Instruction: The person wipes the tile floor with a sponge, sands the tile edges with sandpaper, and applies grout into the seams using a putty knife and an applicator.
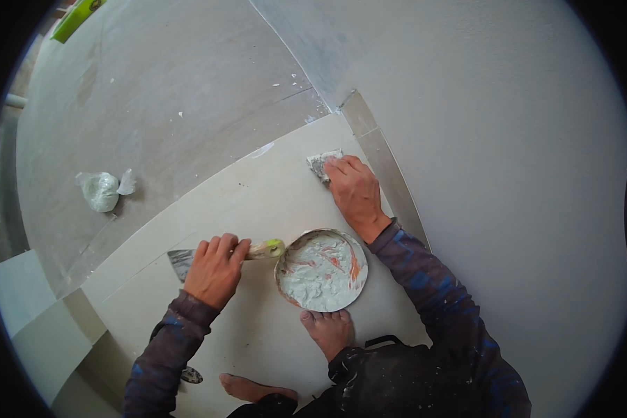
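My left hand (214, 270) is closed round a putty knife (261, 249), its metal blade pointing left and the green end of its handle reaching the bucket's rim. A round bucket (361, 280) sits before my bare foot, holding pale, wet-looking putty (317, 279) with orange streaks. Farther forward, my right hand (355, 188) grips a small flat grey piece crusted with white (320, 164), just above or against the pale step; I cannot tell which. Its kind does not show, since my fingers hide part of it.
A tied clear plastic bag of whitish stuff (101, 191) lies on the lower grey floor at left. Along the right, a tile skirting (377, 143) meets the grey wall (508, 160). A bright green object (76, 19) stands far left. Stair-like ledges (45, 334) drop at lower left.
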A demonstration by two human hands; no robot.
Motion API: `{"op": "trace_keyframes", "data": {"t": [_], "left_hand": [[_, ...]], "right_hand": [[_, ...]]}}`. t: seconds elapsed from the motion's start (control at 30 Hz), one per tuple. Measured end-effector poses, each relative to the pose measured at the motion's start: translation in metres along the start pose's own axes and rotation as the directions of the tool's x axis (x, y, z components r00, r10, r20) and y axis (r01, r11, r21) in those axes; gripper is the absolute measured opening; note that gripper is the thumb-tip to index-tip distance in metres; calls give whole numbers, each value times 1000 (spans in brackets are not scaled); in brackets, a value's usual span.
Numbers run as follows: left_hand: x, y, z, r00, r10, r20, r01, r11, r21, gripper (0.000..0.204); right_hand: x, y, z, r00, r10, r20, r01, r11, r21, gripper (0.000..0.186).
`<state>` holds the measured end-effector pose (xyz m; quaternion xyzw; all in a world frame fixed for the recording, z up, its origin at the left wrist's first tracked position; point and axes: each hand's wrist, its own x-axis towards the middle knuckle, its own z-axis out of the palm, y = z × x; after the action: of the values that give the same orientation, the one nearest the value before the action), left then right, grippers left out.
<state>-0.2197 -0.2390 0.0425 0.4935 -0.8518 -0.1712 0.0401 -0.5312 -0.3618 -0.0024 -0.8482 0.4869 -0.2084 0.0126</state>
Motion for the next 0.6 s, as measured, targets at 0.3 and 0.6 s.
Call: {"op": "trace_keyframes", "data": {"t": [0.3,0.6], "left_hand": [[-150,-33,-107,937,-341,82,348,932,-105,49],[-219,-4,-62,832,-553,52,526,754,-394,52]], "right_hand": [[24,11,-20,994,110,-9,-109,992,66,26],[37,29,0,978,58,199,7,949,-315,6]]}}
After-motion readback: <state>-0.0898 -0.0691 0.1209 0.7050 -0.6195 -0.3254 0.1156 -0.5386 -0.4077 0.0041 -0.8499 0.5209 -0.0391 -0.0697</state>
